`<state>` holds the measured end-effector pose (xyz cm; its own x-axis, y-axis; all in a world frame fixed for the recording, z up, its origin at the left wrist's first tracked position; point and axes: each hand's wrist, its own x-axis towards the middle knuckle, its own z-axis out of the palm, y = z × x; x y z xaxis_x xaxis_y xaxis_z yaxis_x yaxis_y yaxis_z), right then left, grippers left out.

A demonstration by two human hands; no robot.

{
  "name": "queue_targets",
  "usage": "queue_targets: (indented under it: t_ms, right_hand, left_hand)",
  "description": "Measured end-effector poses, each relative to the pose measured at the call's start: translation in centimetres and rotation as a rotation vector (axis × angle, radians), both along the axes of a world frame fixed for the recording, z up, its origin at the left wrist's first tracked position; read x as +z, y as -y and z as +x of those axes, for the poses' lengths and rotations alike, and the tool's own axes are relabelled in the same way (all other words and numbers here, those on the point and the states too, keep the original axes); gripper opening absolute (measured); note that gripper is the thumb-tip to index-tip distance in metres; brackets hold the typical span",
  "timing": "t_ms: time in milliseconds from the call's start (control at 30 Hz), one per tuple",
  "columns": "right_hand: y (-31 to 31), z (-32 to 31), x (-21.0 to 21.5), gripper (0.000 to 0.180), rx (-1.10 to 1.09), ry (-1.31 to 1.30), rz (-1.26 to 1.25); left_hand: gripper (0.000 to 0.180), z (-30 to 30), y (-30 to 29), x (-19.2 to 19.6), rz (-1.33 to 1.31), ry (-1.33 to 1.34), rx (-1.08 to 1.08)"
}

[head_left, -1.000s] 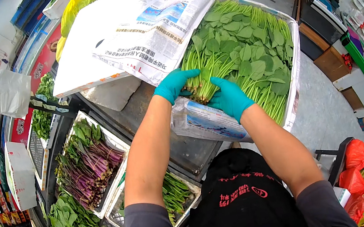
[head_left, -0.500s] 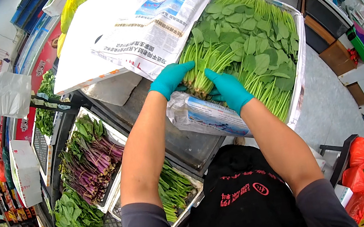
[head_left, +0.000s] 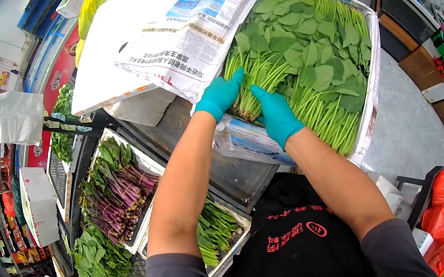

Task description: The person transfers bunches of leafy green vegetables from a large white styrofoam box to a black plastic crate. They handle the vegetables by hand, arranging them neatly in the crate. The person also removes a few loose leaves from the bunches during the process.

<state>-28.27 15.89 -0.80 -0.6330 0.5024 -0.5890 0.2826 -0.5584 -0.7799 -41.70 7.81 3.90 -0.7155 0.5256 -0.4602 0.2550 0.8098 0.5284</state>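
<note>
A bunch of leafy greens (head_left: pixel 260 77) lies at the near left corner of a white foam box (head_left: pixel 368 84) packed with more of the same greens (head_left: pixel 305 36). My left hand (head_left: pixel 221 96), in a teal glove, grips the bunch from its left side, the thumb lying along the stems. On the other side my right hand (head_left: pixel 276 113), gloved alike, presses against the cut ends; its fingers are partly hidden. Newspaper (head_left: pixel 181 34) lines the box and is folded back over a white foam lid (head_left: pixel 99 71) on the left.
Purple-stemmed greens (head_left: pixel 121 205) fill a crate at the lower left, beside loose leafy greens (head_left: pixel 98 259). Long green stems (head_left: pixel 214 231) sit in another foam tray under my left arm. Plastic bags (head_left: pixel 16 117) hang at the left; red bags (head_left: pixel 439 222) stand at the lower right.
The bunch has settled lower into the box corner, its stem ends now less raised. My right hand's fingers, seen beneath the stems before, are now tucked against its side. The view has shifted slightly.
</note>
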Motion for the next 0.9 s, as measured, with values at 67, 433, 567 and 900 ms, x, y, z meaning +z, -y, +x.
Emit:
queue_targets:
  t_ms: [67, 433, 567, 900]
  right_hand:
    - [-0.1, -0.1, 0.5, 0.068, -0.031, 0.054, -0.127]
    - [-1.7, -1.2, 2.9, 0.062, 0.028, -0.317, -0.598]
    - [-1.5, -1.1, 2.6, 0.071, 0.093, -0.413, -0.760]
    - [-4.0, -1.3, 5.2, 0.083, 0.091, -0.445, -0.732]
  left_hand:
    - [0.097, -0.2, -0.2, -0.2, -0.028, 0.027, 0.045]
    - [0.088, -2.5, -1.0, -1.0, 0.002, 0.168, 0.134]
    - [0.080, -4.3, 0.6, -3.3, 0.151, 0.192, 0.116]
    - [0.090, -2.5, -2.3, 5.1, 0.101, 0.117, 0.015]
